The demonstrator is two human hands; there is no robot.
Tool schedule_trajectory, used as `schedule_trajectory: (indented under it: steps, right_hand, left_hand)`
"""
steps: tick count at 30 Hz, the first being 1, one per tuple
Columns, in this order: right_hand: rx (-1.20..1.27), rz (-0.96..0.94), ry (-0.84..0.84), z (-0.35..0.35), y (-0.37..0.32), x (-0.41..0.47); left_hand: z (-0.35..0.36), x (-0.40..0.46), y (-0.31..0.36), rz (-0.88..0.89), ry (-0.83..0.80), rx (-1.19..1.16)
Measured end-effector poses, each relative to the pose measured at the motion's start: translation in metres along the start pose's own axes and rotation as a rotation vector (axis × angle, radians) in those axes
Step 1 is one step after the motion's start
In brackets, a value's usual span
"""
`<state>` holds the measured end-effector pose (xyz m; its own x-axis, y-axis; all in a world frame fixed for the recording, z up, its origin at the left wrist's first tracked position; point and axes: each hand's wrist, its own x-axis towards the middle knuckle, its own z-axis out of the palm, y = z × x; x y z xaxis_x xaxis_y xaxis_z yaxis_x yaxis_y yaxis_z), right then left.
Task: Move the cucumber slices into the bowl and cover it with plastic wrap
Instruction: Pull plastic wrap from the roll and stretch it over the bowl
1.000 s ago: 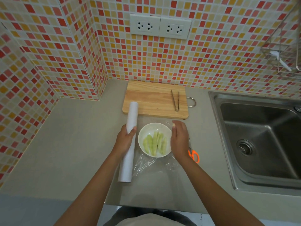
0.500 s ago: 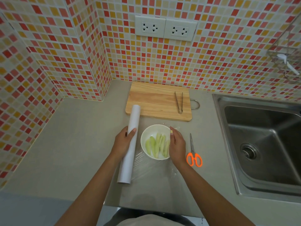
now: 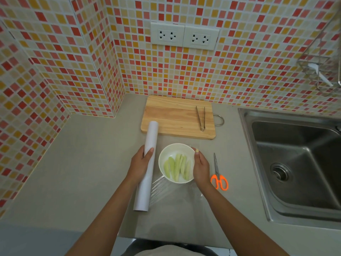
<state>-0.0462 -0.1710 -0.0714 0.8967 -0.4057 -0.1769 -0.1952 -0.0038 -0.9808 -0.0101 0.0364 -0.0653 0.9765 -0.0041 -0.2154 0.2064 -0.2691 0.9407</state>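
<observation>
Pale green cucumber slices (image 3: 177,168) lie inside the round white bowl (image 3: 176,162) on the grey countertop (image 3: 83,172), near the front edge. Left hand (image 3: 141,164) wraps its fingers round the white plastic-wrap roll (image 3: 147,164) just left of the bowl, clear film (image 3: 166,193) (crinkled, shiny) spreading rightward under the bowl. Right hand (image 3: 201,168) cups the bowl's right rim, fingers curled against it. Orange-handled scissors (image 3: 218,175) lie right of that hand; metal tongs (image 3: 201,117) rest on the wooden cutting board (image 3: 175,117) farther back.
</observation>
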Motion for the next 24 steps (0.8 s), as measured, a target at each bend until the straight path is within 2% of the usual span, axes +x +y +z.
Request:
schedule_trajectory:
  steps: [16, 18, 20, 21, 24]
  right_hand:
    - [0.006, 0.147, -0.017, -0.005, -0.011, 0.002]
    - [-0.076, 0.056, 0.141, -0.007, -0.012, 0.002]
    - [-0.233, -0.15, 0.236, -0.009, -0.014, -0.001]
    - [-0.312, -0.232, 0.189, -0.008, -0.016, -0.002]
    - [-0.589, -0.329, -0.14, -0.002, -0.014, -0.004]
  left_hand:
    - [0.0, 0.0, -0.002, 0.002, -0.002, -0.017]
    - [-0.001, -0.001, -0.001, 0.0, -0.002, -0.02]
    - [-0.001, -0.001, 0.001, 0.0, 0.0, -0.023]
    - [-0.001, -0.001, 0.001, -0.001, 0.001, -0.025]
    - [0.0, 0.0, 0.003, -0.003, 0.004, -0.02]
